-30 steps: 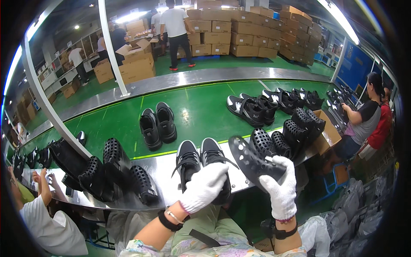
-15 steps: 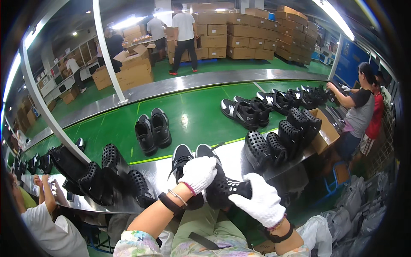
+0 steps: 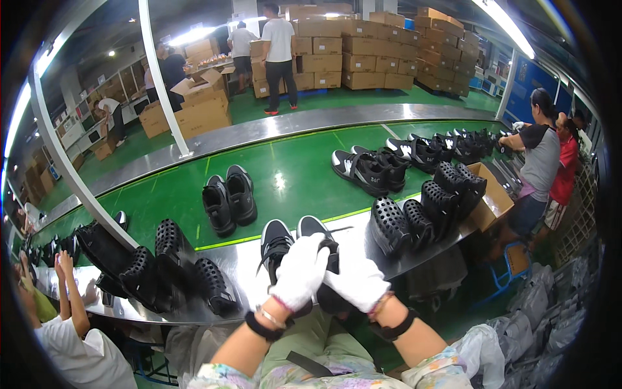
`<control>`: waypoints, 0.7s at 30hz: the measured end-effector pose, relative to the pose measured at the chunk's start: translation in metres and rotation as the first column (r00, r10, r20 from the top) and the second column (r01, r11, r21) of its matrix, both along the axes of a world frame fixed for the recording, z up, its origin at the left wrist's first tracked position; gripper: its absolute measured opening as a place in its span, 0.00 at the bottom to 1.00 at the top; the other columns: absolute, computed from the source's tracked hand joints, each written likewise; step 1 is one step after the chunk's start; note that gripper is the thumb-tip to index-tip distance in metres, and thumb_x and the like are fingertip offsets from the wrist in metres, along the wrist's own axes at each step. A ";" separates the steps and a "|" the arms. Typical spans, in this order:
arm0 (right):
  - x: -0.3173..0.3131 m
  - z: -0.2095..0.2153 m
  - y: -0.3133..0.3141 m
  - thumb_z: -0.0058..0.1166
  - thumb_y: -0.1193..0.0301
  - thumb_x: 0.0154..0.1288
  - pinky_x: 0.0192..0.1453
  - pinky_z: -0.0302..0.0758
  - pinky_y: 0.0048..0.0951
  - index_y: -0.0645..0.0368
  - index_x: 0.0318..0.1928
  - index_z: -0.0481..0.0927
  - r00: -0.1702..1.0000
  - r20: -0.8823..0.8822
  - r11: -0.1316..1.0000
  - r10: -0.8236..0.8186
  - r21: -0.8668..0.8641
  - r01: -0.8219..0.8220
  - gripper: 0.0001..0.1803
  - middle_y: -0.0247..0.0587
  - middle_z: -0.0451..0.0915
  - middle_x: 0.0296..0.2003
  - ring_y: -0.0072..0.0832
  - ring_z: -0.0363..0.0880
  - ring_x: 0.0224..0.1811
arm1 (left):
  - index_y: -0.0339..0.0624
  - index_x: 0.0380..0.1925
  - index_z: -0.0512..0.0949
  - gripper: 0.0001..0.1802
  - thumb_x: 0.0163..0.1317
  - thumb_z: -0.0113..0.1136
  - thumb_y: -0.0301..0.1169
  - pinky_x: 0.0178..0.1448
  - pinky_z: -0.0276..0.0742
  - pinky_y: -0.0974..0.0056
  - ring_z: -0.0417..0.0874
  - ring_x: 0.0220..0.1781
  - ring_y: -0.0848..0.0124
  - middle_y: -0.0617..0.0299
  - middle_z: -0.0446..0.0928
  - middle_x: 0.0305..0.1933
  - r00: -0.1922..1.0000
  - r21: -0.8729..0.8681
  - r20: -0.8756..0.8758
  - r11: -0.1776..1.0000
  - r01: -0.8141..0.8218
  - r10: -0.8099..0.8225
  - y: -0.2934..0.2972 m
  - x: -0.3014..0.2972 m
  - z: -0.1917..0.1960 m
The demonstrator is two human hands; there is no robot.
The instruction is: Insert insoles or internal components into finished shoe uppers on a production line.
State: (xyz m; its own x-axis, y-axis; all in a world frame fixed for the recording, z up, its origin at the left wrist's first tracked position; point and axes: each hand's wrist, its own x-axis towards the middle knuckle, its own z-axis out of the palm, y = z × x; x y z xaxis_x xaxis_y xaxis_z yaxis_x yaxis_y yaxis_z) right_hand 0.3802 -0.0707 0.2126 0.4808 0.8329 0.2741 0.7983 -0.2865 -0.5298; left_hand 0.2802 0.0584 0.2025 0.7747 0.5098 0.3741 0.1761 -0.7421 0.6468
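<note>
Both hands [image 3: 327,275] on black shoe [image 3: 322,241] — toe pointing away.

White knit gloves on both the left hand [image 3: 299,272] and the right hand [image 3: 357,281], black bands round both wrists. Thin bracelets too. Short floral sleeves in pastel, plus pale green trousers.

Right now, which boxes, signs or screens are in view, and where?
Stacked brown cartons: back wall, rectangular, plain cardboard.
Open cardboard boxes: back left, flaps up.
Open brown box: right end of the steel bench, tilted.
Blue panel: right wall.
No screens visible.
</note>
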 end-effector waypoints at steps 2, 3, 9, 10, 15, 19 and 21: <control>0.025 0.007 -0.013 0.61 0.50 0.62 0.59 0.75 0.45 0.65 0.55 0.77 0.895 -0.425 0.990 0.136 0.035 -0.134 0.32 0.61 0.78 0.50 0.53 0.78 0.52 | 0.33 0.67 0.66 0.32 0.68 0.57 0.39 0.69 0.71 0.50 0.73 0.67 0.46 0.40 0.72 0.64 0.981 0.113 0.108 0.978 -0.176 0.164 -0.028 -0.020 -0.005; 0.024 0.028 -0.015 0.61 0.50 0.63 0.60 0.76 0.45 0.62 0.57 0.77 0.939 -0.325 0.986 0.110 -0.085 -0.145 0.32 0.61 0.77 0.51 0.53 0.78 0.53 | 0.30 0.71 0.59 0.38 0.67 0.58 0.38 0.73 0.66 0.49 0.66 0.72 0.43 0.37 0.64 0.71 0.986 -0.001 0.029 0.987 -0.161 0.161 -0.034 -0.031 -0.006; 0.071 0.009 -0.009 0.62 0.49 0.62 0.52 0.80 0.41 0.60 0.67 0.69 0.900 -0.387 0.892 0.199 -0.310 -0.330 0.40 0.58 0.83 0.45 0.51 0.83 0.46 | 0.34 0.76 0.49 0.50 0.61 0.62 0.42 0.75 0.63 0.52 0.69 0.71 0.42 0.37 0.63 0.72 0.977 -0.119 -0.180 0.984 -0.136 0.113 -0.025 -0.024 -0.013; 0.073 0.002 -0.006 0.64 0.50 0.62 0.46 0.80 0.37 0.59 0.68 0.69 0.852 -0.479 0.887 0.212 -0.272 -0.374 0.40 0.56 0.83 0.45 0.41 0.83 0.40 | 0.34 0.76 0.49 0.50 0.61 0.62 0.42 0.75 0.63 0.52 0.69 0.71 0.42 0.37 0.63 0.72 0.977 -0.117 -0.180 0.983 -0.139 0.117 -0.023 -0.023 -0.011; 0.062 -0.010 0.014 0.64 0.52 0.61 0.40 0.81 0.36 0.63 0.58 0.77 0.940 -0.318 0.922 0.126 -0.311 -0.229 0.33 0.55 0.85 0.36 0.36 0.85 0.34 | 0.36 0.76 0.47 0.53 0.55 0.65 0.41 0.66 0.73 0.49 0.76 0.62 0.41 0.34 0.70 0.63 0.897 -0.122 -0.404 0.961 -0.246 0.179 -0.012 -0.004 -0.002; 0.037 -0.066 0.048 0.56 0.50 0.63 0.47 0.80 0.47 0.62 0.46 0.84 0.990 -0.089 0.986 -0.112 -0.134 0.100 0.26 0.57 0.85 0.38 0.54 0.84 0.42 | 0.37 0.61 0.65 0.35 0.55 0.64 0.37 0.57 0.79 0.47 0.81 0.54 0.41 0.38 0.77 0.54 0.842 -0.024 -0.479 0.956 -0.293 0.246 0.007 0.025 -0.014; 0.030 -0.054 0.043 0.56 0.54 0.62 0.51 0.79 0.46 0.62 0.49 0.82 0.981 -0.138 0.973 -0.137 -0.202 0.107 0.25 0.58 0.84 0.42 0.54 0.83 0.45 | 0.39 0.51 0.70 0.24 0.56 0.62 0.35 0.55 0.79 0.47 0.82 0.52 0.42 0.40 0.78 0.51 0.825 0.016 -0.484 0.946 -0.324 0.291 0.005 0.029 -0.016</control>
